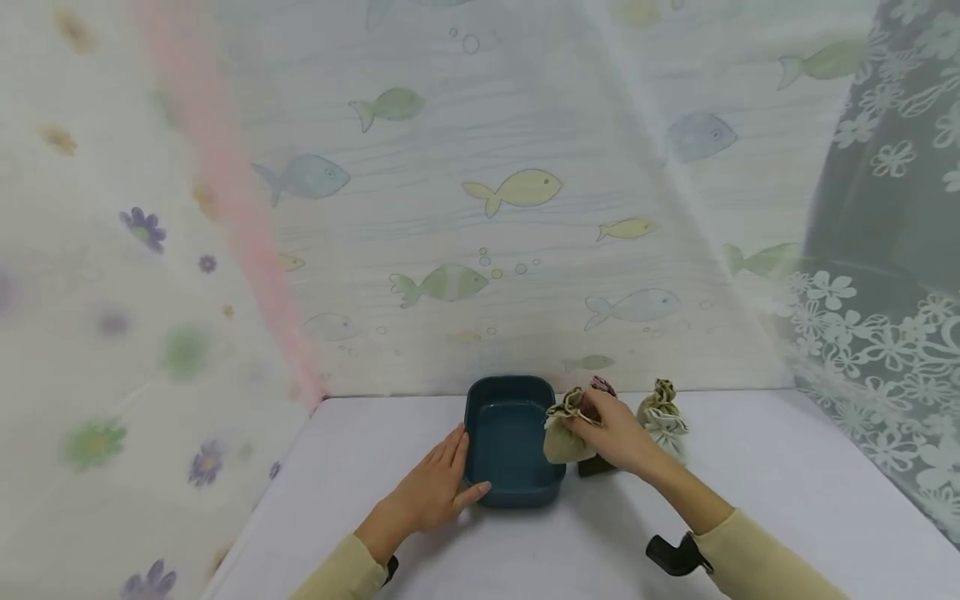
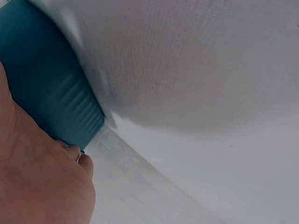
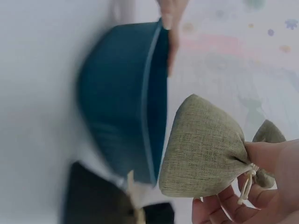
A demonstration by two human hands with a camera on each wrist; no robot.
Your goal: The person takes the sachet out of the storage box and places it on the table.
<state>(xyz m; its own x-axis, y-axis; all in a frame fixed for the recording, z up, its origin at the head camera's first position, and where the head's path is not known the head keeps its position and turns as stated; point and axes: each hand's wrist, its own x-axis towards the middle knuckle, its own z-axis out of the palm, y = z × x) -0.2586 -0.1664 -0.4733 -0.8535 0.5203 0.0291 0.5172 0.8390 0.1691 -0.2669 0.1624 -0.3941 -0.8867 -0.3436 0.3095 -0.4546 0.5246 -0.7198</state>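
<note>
My right hand (image 1: 618,433) pinches an olive-green cloth drawstring pouch (image 1: 564,440) by its gathered neck, above the right rim of a dark teal rectangular bin (image 1: 513,492). In the right wrist view the pouch (image 3: 203,149) hangs free of the bin's wall (image 3: 114,98), its light cord tied at the neck. My left hand (image 1: 431,492) rests against the bin's left side with fingers straight, the thumb at the front rim. The bin's floor shows bare in the head view. Just right of the bin lies a dark pouch (image 1: 595,467), partly hidden by my right hand.
Farther right stand a pale pouch (image 1: 666,433) and an olive-topped pouch (image 1: 663,390) behind it. A pinkish pouch top (image 1: 602,385) peeks out past my right hand. The white table (image 1: 360,433) ends at a fish-print curtain (image 1: 450,333).
</note>
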